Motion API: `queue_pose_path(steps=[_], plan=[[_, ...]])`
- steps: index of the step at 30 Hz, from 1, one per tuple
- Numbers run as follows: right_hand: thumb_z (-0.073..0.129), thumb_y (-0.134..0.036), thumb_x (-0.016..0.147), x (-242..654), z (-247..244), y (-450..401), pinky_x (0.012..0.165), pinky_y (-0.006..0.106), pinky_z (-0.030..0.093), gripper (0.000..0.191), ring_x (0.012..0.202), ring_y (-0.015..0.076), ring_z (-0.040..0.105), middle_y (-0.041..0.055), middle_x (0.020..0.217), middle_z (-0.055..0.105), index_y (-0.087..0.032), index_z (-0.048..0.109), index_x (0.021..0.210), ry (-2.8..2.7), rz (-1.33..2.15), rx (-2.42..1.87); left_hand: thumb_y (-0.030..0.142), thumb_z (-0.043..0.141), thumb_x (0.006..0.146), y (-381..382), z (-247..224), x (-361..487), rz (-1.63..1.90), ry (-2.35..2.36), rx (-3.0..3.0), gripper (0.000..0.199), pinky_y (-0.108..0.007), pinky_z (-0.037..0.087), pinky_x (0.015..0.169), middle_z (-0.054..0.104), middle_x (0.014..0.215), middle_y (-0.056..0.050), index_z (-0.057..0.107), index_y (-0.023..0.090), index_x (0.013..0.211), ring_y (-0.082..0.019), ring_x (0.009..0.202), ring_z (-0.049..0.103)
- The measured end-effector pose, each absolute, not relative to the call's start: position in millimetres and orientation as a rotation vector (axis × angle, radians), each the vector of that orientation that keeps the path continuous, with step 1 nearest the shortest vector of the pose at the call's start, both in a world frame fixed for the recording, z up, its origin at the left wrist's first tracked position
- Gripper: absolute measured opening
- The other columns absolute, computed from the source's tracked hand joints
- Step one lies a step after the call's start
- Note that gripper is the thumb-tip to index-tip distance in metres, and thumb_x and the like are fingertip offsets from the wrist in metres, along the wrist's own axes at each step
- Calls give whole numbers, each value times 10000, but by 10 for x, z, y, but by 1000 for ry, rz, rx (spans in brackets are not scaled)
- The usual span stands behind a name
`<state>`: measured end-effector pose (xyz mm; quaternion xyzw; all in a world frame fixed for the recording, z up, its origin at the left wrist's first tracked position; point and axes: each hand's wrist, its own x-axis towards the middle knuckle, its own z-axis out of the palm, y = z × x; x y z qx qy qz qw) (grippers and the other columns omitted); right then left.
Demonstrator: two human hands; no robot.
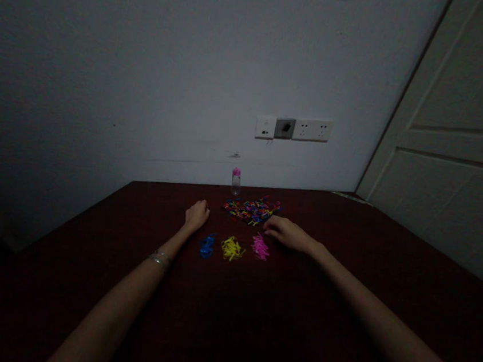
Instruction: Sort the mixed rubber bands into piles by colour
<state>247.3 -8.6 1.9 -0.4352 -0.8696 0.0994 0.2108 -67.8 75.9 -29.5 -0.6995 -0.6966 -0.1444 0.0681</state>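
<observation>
My left hand [197, 215] rests on the table as a loose fist, left of a mixed pile of small multicoloured bands [255, 210]. Nothing shows in its fingers. At the pile's right front edge is my right hand [288, 233], palm down with fingers curled together; whatever they may hold is too small to make out. Three sorted heaps lie nearer to me: blue bands [207, 246], yellow bands [231, 248] and pink bands [260, 247]. The pink heap is just left of and below my right fingertips.
Behind the mixed pile a small clear bottle [236, 184] with pink at its top stands upright near the wall. The dark red table [227, 312] meets a wall with sockets [311, 130]. To the right is a pale panelled door [452, 145]. The light is dim.
</observation>
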Motion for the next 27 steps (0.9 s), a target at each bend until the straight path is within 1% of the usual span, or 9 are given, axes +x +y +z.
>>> queue_pose_path(steps=[4,7,13,16,18,20,23,27], plan=[[480,-297,824,2764,-55,4,772,298,440,194,854,174,586,54,937,644,-193,624,902,-2240,290,-1203,303,354,857,758,-296,-679,-438,-2091,-2102,244,-325,459,724,599,995,-93,533,186,973,-223,891,592],[486,-334,806,3080,-180,60,755,302,450,224,825,181,597,57,918,657,-187,637,882,-2052,269,-1281,303,365,854,755,-283,-680,-440,-2101,-2104,238,-317,452,732,601,996,-92,541,186,965,-218,890,591],[508,-427,757,3651,-460,110,588,271,449,307,649,169,589,54,767,672,-167,656,829,-1665,269,-1490,316,436,827,744,-238,-695,-584,-2083,-2231,205,-265,429,732,623,994,-48,565,220,954,-181,900,579],[521,-468,724,3789,-522,142,475,248,418,371,538,149,554,61,697,660,-143,655,843,-1459,308,-1518,323,463,812,750,-227,-712,-683,-2046,-2339,210,-236,420,702,639,942,-27,582,228,956,-159,858,582],[520,-485,717,3812,-533,153,429,236,395,407,489,137,533,64,662,651,-128,650,860,-1370,368,-1511,327,473,802,759,-228,-725,-743,-2015,-2393,217,-227,419,681,644,907,-21,594,224,951,-150,827,584],[532,-480,707,3796,-531,153,435,236,397,402,489,134,533,62,650,647,-124,651,849,-1357,401,-1503,325,486,791,774,-233,-734,-774,-2000,-2423,222,-226,423,682,648,889,-20,609,218,942,-147,811,584],[555,-461,689,3752,-521,141,483,245,415,359,530,142,552,48,642,642,-136,653,808,-1406,389,-1499,314,509,775,800,-234,-724,-761,-1976,-2483,227,-234,435,722,656,899,-25,634,205,930,-149,814,585],[537,-453,700,3734,-522,138,503,256,415,342,532,144,548,38,632,637,-146,648,801,-1432,384,-1528,321,516,772,812,-190,-633,-702,-1826,-2615,262,-232,439,750,662,924,-21,648,204,966,-148,822,590]])
